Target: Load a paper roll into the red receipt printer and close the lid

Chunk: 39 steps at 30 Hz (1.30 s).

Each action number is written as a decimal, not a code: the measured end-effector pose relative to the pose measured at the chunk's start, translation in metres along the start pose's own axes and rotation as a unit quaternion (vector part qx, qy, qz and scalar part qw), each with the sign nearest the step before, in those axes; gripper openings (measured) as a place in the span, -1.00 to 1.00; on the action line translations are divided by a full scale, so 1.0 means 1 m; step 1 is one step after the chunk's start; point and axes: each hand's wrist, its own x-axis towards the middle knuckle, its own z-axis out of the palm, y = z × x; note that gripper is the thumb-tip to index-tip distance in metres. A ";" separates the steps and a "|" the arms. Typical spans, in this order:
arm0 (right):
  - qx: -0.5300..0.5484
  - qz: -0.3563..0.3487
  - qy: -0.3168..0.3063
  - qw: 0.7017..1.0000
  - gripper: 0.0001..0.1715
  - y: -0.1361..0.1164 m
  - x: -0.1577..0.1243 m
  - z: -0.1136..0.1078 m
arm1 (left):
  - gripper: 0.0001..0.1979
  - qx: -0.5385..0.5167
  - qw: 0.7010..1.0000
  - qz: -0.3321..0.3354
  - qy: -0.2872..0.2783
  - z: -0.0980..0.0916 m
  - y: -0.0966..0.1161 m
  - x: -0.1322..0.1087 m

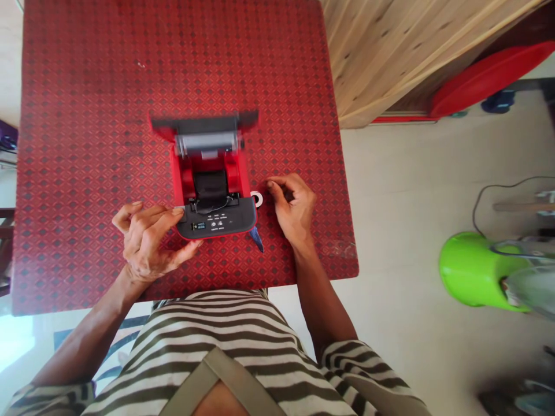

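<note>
A small red and black printer (212, 190) stands with its lid open on a table covered by a red patterned cloth (87, 115). My left hand (147, 240) grips the left front corner of its black control panel, fingers curled against it. My right hand (292, 205) rests on the cloth just right of the printer, fingers curled, fingertips beside a small white ring-shaped roll (257, 199). I cannot make out anything held in the right fingers. A blue strip (256, 238) pokes out under the printer's front right corner.
The table's near edge sits against my striped shirt. A wooden panel (390, 52) and a red object (485, 78) stand at the back right. A green fan base (472, 268) is on the pale floor to the right, with a cable (489, 190) behind it.
</note>
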 end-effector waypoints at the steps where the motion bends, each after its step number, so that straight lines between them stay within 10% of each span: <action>1: 0.006 -0.018 0.011 1.000 -0.82 -0.006 0.001 -0.003 | -0.31 0.006 1.000 -0.002 -0.006 0.001 0.000 -0.001; 6: -0.025 -0.170 -0.012 0.985 -0.88 -0.062 0.015 -0.020 | -0.28 0.001 1.000 0.010 0.014 0.006 -0.001 -0.009; 15: -0.325 -0.235 -0.361 0.842 -0.64 -0.144 0.064 0.038 | -0.21 -0.034 0.999 0.021 0.027 0.007 -0.001 -0.011; 28: -0.283 -0.256 -0.298 0.875 -0.66 -0.141 0.056 0.012 | -0.29 -0.038 0.999 0.013 0.037 0.009 0.003 -0.006; 39: -0.297 -0.244 -0.392 0.836 -0.83 -0.144 0.070 0.014 | -0.19 -0.056 0.998 0.012 0.039 0.010 0.002 -0.010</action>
